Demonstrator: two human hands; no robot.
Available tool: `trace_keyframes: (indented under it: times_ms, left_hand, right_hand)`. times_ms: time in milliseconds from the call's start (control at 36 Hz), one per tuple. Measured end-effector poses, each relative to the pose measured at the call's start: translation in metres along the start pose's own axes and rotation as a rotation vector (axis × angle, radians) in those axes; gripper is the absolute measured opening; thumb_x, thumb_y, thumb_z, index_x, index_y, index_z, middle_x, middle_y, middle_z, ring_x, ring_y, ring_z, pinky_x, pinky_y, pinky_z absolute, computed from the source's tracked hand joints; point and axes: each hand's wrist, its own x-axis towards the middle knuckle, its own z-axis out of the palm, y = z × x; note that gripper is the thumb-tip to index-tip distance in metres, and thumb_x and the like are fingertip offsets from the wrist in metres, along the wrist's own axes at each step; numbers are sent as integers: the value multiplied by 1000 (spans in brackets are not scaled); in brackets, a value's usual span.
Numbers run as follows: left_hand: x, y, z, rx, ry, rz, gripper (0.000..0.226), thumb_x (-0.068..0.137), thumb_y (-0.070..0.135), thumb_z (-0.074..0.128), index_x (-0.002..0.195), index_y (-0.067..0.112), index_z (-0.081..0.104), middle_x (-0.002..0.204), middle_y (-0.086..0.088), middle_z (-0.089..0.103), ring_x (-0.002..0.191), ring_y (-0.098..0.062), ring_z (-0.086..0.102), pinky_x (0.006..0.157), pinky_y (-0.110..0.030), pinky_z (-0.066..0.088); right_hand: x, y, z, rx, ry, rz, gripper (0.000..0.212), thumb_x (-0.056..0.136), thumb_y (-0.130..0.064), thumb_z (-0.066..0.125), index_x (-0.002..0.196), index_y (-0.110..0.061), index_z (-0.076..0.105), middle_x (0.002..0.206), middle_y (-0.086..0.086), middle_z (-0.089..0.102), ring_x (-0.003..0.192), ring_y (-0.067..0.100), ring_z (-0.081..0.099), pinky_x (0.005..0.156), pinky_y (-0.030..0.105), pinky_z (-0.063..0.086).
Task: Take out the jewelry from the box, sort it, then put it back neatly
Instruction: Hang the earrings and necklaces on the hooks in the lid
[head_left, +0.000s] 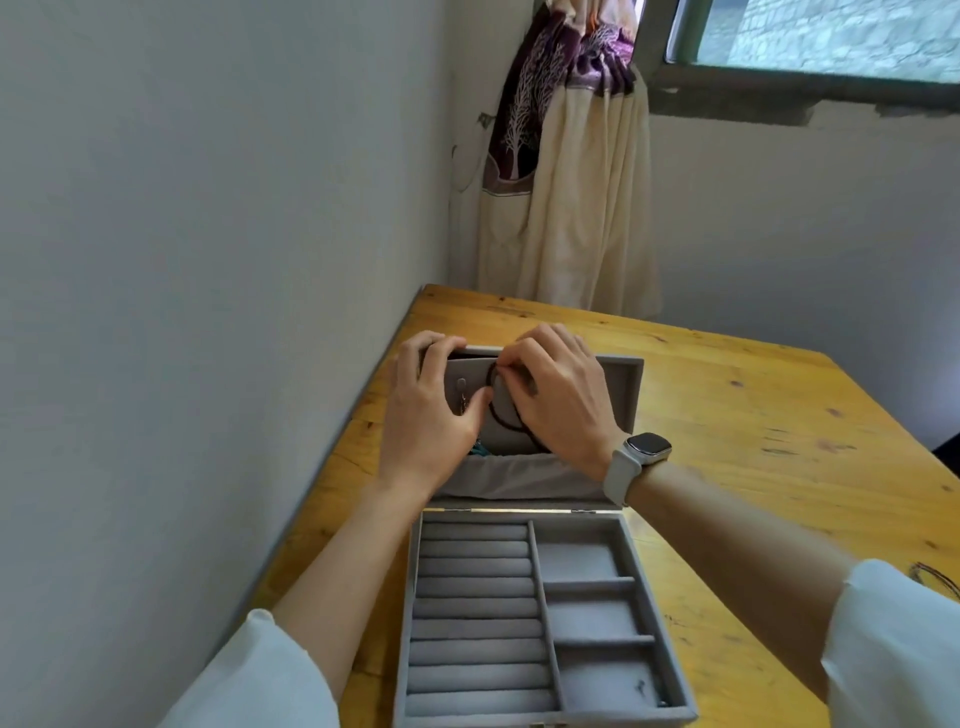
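A grey velvet jewelry box (540, 696) stands open on the wooden table, its tray showing ring rolls on the left and three square compartments on the right. The raised lid (618, 384) faces me with a fabric pocket (519, 480) along its bottom. My left hand (431, 410) grips the lid's top left corner, thumb against the inner panel. My right hand (556, 400) pinches a dark cord necklace (506, 421) that loops down the lid's inner panel. A small metal pendant (461, 397) hangs near the left thumb. Something teal (480, 449) peeks from the pocket.
The yellow wooden table (753, 415) sits against a white wall on the left. A cream and purple curtain (566, 182) hangs behind the table's far corner, below a window. A thin cord (935, 577) lies at the table's right edge. A watch is on my right wrist.
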Motion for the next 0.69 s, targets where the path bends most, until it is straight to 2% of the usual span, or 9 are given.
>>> trace_keyframes:
  times_ms: [167, 361, 500, 694]
  left_hand:
    - [-1, 2, 5, 22, 11, -22, 51, 73, 16, 75, 119, 11, 52, 125, -9, 44, 115, -18, 39, 93, -12, 29]
    - [-2, -3, 4, 21, -23, -18, 57, 72, 14, 75, 123, 13, 49, 128, -7, 40, 119, -13, 35, 90, 4, 20]
    - [-3, -2, 3, 19, -28, -17, 57, 72, 14, 75, 123, 12, 50, 129, -8, 40, 121, -17, 37, 98, -13, 27]
    - [-6, 4, -1, 83, -62, -47, 61, 78, 13, 70, 132, 13, 43, 143, -8, 33, 132, -22, 31, 102, -22, 23]
  right_hand:
    - [-9, 5, 3, -45, 39, 9, 9, 83, -17, 60, 84, -10, 65, 83, 6, 62, 77, 24, 52, 65, 37, 45]
    - [-28, 1, 10, -54, 48, 69, 16, 85, -20, 54, 88, -11, 68, 83, 3, 64, 79, 22, 54, 67, 34, 40]
    - [-46, -5, 10, -47, -23, 100, 26, 85, -16, 48, 103, -10, 66, 90, 4, 64, 81, 18, 49, 70, 28, 33]
    - [-78, -15, -5, 126, -298, 99, 39, 82, -11, 37, 113, -8, 62, 97, 4, 69, 87, 19, 62, 81, 26, 36]
